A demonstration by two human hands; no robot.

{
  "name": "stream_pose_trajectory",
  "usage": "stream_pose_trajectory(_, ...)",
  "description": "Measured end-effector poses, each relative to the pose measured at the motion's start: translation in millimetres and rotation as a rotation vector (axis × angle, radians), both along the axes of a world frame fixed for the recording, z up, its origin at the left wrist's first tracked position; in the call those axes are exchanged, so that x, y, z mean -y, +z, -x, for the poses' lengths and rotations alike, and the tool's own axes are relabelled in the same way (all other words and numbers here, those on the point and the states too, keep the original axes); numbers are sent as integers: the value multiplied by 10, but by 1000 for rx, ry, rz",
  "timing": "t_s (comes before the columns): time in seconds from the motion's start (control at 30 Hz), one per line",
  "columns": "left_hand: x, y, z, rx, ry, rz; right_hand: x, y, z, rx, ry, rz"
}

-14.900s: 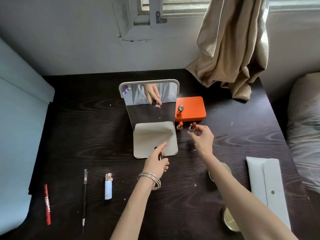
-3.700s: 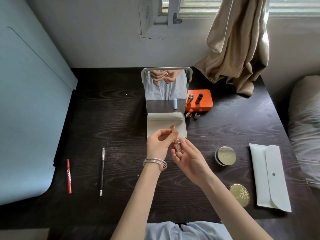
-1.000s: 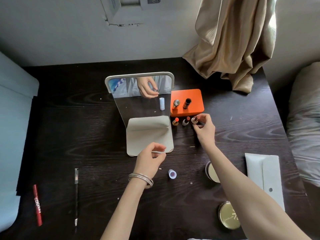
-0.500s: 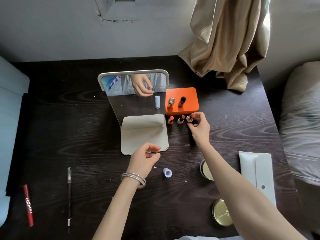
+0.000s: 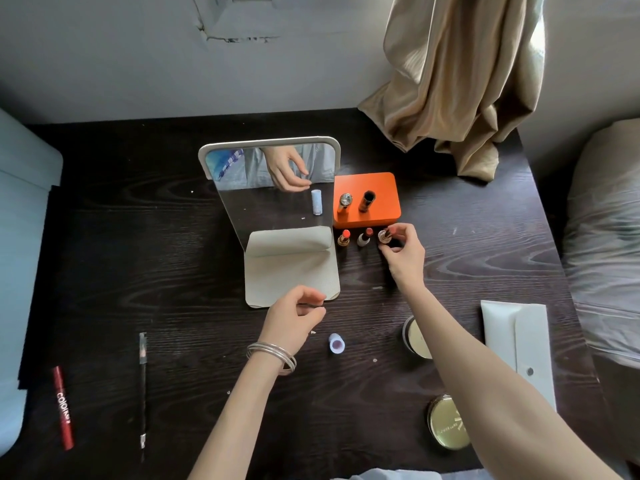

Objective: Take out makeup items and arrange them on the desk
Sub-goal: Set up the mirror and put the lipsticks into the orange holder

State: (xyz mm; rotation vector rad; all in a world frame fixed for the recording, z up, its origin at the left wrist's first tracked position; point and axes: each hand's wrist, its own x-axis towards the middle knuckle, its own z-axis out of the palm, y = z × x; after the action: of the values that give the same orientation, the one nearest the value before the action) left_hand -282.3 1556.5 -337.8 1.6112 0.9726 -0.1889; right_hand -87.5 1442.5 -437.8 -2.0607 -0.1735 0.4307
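Three uncapped lipsticks stand in a row in front of an orange box (image 5: 377, 185): an orange-red one (image 5: 344, 238), a pinkish one (image 5: 364, 236) and a dark one with a rose-gold base (image 5: 385, 235). My right hand (image 5: 403, 252) pinches that third lipstick upright on the desk. My left hand (image 5: 294, 315) hovers near the front corner of the mirror stand (image 5: 291, 268), fingers curled loosely, with nothing in it that I can see. A pale lilac cap (image 5: 336, 342) stands on the desk just right of my left hand. Two lipstick caps (image 5: 366, 200) stand on the orange box.
A white pouch (image 5: 519, 344) lies at the right. Two gold compacts (image 5: 448, 426) sit near the front right, one partly under my right forearm. A red lip pencil (image 5: 63, 407) and a black pencil (image 5: 142, 386) lie at the left. A beige curtain (image 5: 450, 81) drapes onto the back right.
The camera view has shifted slightly. My right hand stays on the third lipstick at the right end of the row. My left hand has barely moved.
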Motion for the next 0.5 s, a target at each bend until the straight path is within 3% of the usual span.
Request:
stream_pose_trajectory(0.33,8,44,43,9,-81,49,96,132,136,-49,-127,139)
stream_pose_trajectory(0.4,18,41,72,6,-102,39,249,226,311,-51,16,236)
stream_pose_trajectory(0.5,53,39,124,10,-103,26,533,300,748,6,488,321)
